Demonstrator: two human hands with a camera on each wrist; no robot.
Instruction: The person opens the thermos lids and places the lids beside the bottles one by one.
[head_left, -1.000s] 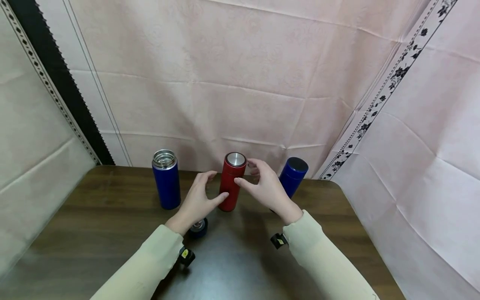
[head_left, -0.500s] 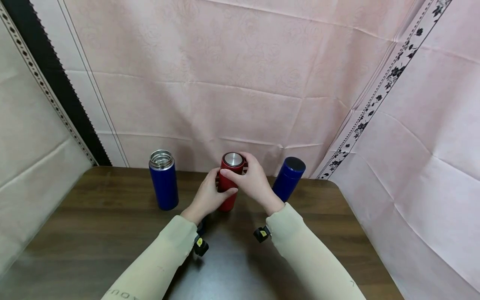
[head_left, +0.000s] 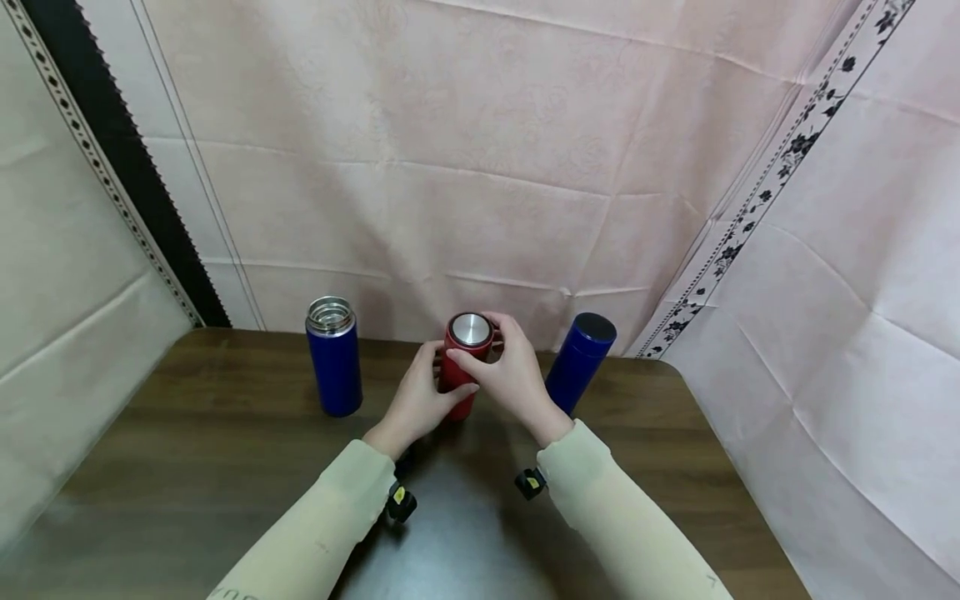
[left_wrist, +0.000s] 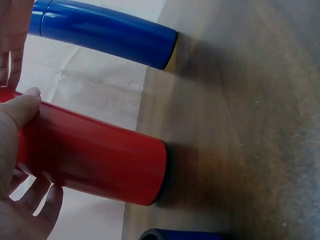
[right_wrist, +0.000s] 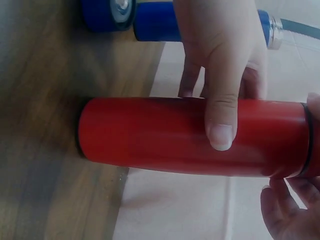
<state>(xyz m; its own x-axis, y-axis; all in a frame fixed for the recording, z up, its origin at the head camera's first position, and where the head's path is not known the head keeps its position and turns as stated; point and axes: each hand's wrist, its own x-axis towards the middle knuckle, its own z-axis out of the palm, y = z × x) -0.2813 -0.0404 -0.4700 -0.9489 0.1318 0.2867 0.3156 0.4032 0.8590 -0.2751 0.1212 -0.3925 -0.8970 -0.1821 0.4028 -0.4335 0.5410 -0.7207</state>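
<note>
A red thermos bottle [head_left: 455, 379] with a silver-topped lid [head_left: 471, 329] stands upright on the wooden table. My left hand [head_left: 420, 398] grips its body; the right wrist view shows the left thumb [right_wrist: 221, 117] laid across the red side. Higher up, my right hand [head_left: 519, 377] holds the lid between thumb and fingers, just above the dark seam. To the left stands an uncapped blue thermos [head_left: 335, 367] with a bare steel mouth. On the right is a blue thermos [head_left: 577, 362] with its lid on, partly behind the right hand.
A loose dark blue cap [right_wrist: 107, 14] lies on the table near the left wrist, mostly hidden by it in the head view. The table [head_left: 187, 433] ends at a pale cloth backdrop [head_left: 465, 167], with cloth walls on both sides.
Both hands have closed in on the red thermos from either side. The left now wraps its body and the right its lid. The blue thermoses stay put.
</note>
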